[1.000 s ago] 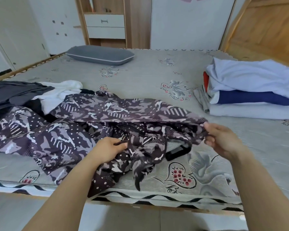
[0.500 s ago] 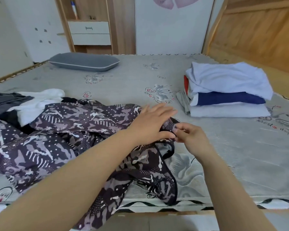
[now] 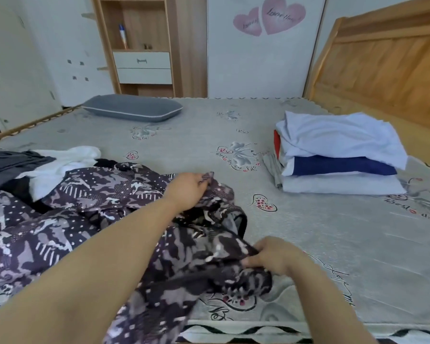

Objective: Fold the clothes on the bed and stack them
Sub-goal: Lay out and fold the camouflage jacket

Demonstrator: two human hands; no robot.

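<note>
A dark purple camouflage-print garment point(image 3: 80, 219) lies crumpled across the near left of the bed point(image 3: 333, 244). My left hand point(image 3: 186, 192) grips a far corner of it, fingers curled round the cloth. Closer to me, my right hand point(image 3: 276, 256) pinches another edge of the same garment near the bed's front edge. A stack of folded clothes point(image 3: 338, 155), white and blue with a red edge, sits at the right of the bed.
Unfolded white point(image 3: 65, 162), grey point(image 3: 13, 162) and black clothes lie heaped at the far left. A grey pillow point(image 3: 132, 110) rests at the bed's far side. A wooden headboard point(image 3: 387, 68) rises at the right; a shelf unit point(image 3: 142, 45) stands behind.
My hands, together at one corner half a second ago, have parted: the left stays at the far corner, the right has drawn back toward me along the garment's edge.
</note>
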